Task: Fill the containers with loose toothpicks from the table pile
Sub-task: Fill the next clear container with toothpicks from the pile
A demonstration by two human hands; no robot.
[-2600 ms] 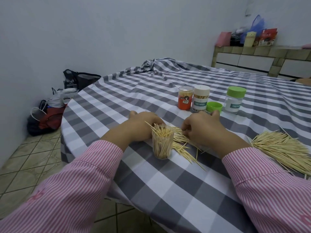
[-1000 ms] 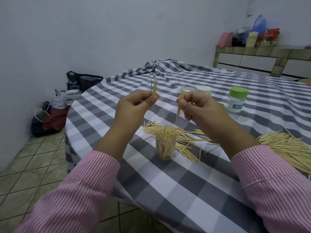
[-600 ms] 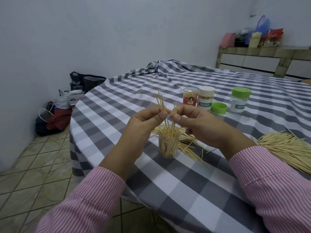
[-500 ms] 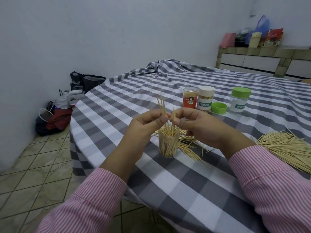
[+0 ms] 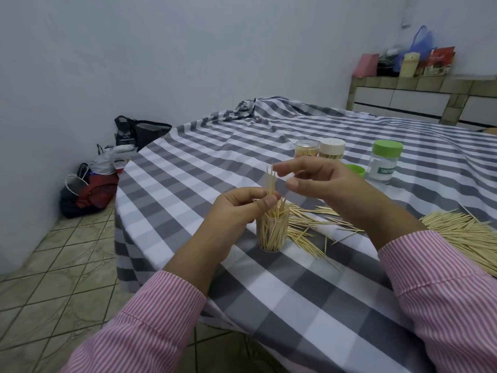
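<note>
A clear open container [image 5: 272, 233], mostly full of upright toothpicks, stands on the checked tablecloth near the table's front edge. My left hand [image 5: 239, 208] pinches a small bunch of toothpicks [image 5: 270, 183] upright just above its mouth. Beside that bunch, a little higher, my right hand [image 5: 317, 181] hovers with relaxed fingers spread and nothing in it. Loose toothpicks [image 5: 309, 224] lie scattered right of the container. A large toothpick pile [image 5: 468, 235] lies at the right edge.
Behind my right hand stand a clear jar [image 5: 306, 149], a white-lidded jar [image 5: 332, 149], a green-lidded jar [image 5: 384, 164] and a loose green lid [image 5: 356, 169]. The checked table [image 5: 215, 162] drops off at the left. Bags [image 5: 88, 189] lie on the tiled floor.
My right hand has let go of its toothpicks and lifted away with fingers spread. My left hand still pinches its bunch above the container.
</note>
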